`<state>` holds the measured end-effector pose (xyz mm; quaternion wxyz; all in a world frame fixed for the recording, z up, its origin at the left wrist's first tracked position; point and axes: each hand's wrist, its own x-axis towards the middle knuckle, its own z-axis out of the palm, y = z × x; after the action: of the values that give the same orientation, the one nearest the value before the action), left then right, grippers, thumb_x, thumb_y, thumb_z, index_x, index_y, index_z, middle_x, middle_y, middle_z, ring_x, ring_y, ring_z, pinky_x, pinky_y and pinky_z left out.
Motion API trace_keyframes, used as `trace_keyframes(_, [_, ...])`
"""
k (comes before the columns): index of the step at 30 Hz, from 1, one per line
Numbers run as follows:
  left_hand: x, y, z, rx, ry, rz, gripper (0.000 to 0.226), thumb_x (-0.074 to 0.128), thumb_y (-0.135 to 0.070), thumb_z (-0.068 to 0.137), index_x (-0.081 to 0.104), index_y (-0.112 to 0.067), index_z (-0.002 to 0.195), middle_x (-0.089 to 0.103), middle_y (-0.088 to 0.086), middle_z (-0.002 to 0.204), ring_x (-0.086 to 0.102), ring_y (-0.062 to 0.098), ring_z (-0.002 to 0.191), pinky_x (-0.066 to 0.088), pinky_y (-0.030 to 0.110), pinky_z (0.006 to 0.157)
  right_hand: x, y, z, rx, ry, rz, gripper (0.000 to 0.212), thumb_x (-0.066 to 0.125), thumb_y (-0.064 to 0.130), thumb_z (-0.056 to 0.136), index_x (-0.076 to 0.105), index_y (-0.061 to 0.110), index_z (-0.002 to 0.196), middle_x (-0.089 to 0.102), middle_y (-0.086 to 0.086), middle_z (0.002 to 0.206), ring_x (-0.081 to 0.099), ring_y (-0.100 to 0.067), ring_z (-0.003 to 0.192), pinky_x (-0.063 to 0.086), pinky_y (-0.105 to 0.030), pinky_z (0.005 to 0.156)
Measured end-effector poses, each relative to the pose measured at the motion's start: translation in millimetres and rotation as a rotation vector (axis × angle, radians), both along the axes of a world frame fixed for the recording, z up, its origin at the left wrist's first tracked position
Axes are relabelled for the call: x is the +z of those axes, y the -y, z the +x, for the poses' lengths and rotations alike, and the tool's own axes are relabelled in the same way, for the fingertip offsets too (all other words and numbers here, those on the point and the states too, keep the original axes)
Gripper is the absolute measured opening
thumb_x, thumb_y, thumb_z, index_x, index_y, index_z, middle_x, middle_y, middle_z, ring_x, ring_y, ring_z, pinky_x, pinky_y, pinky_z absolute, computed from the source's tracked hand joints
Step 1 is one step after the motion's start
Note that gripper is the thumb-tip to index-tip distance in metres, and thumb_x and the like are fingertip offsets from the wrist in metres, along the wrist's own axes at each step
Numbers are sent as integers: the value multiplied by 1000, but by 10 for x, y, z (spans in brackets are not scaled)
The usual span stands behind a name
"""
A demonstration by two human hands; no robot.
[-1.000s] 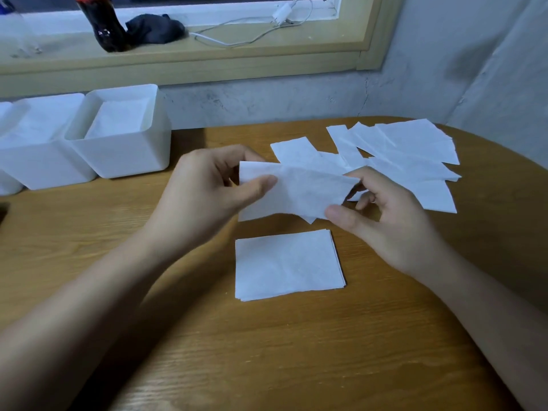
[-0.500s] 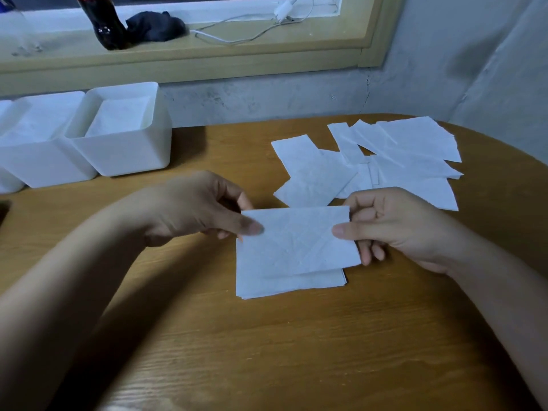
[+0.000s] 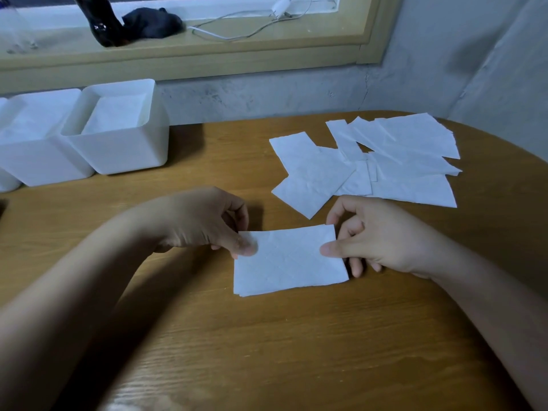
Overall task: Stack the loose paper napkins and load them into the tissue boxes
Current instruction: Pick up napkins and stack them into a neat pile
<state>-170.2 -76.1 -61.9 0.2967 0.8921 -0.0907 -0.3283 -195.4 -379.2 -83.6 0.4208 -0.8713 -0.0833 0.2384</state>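
Note:
A small stack of white napkins (image 3: pixel 289 262) lies on the wooden table in front of me. My left hand (image 3: pixel 204 222) pinches the top napkin at its left edge, thumb on top. My right hand (image 3: pixel 373 235) pinches the same napkin at its right edge. The held napkin sits nearly flush on the stack. Several loose napkins (image 3: pixel 382 164) lie scattered and overlapping at the back right. Two white tissue boxes stand at the back left: the nearer one (image 3: pixel 118 149) has napkins inside, and the one beside it (image 3: pixel 32 155) looks filled too.
The round wooden table (image 3: pixel 267 351) ends at a grey wall behind. A window sill above holds a dark bottle (image 3: pixel 103 25), a black cloth (image 3: pixel 151 22) and a white charger cable (image 3: pixel 252 28). A third white box shows at the far left edge (image 3: pixel 4 179).
Both hands brought a napkin down from mid-air above the table onto the stack and squared it with the napkins beneath. The loose pile has not moved.

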Motion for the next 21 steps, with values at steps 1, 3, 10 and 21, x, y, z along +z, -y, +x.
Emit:
trace_keyframes(1, [-8, 0, 6, -3, 2, 11, 30, 92, -35, 83, 71, -18, 97, 81, 0, 82, 57, 5, 62, 45, 29, 68, 2, -6, -5, 6, 9, -15, 32, 86, 29, 90, 62, 23, 110, 77, -10, 72, 57, -14, 46, 44, -37, 57])
trace_keyframes(3, [-33, -9, 17, 2, 10, 22, 31, 93, -33, 82, 70, -19, 97, 81, 2, 83, 58, 6, 62, 47, 31, 68, -7, -10, -7, 6, 25, -27, 33, 86, 30, 90, 62, 24, 110, 77, -9, 72, 58, -15, 47, 45, -35, 54])
trace_keyframes(10, [-71, -62, 39, 8, 63, 56, 32, 95, -35, 78, 70, -23, 95, 78, 0, 80, 61, 7, 63, 50, 31, 65, -64, 30, 36, 3, 122, -90, 28, 85, 36, 90, 62, 29, 105, 75, -3, 71, 65, -14, 52, 52, -30, 55])
trace_keyframes(21, [-261, 41, 80, 209, 573, -63, 16, 77, -41, 98, 68, -31, 89, 74, -12, 71, 62, 1, 59, 40, 13, 55, -449, -146, 228, 5, 716, -191, 16, 72, 37, 99, 76, 28, 111, 59, 15, 102, 57, -7, 104, 54, -33, 90])
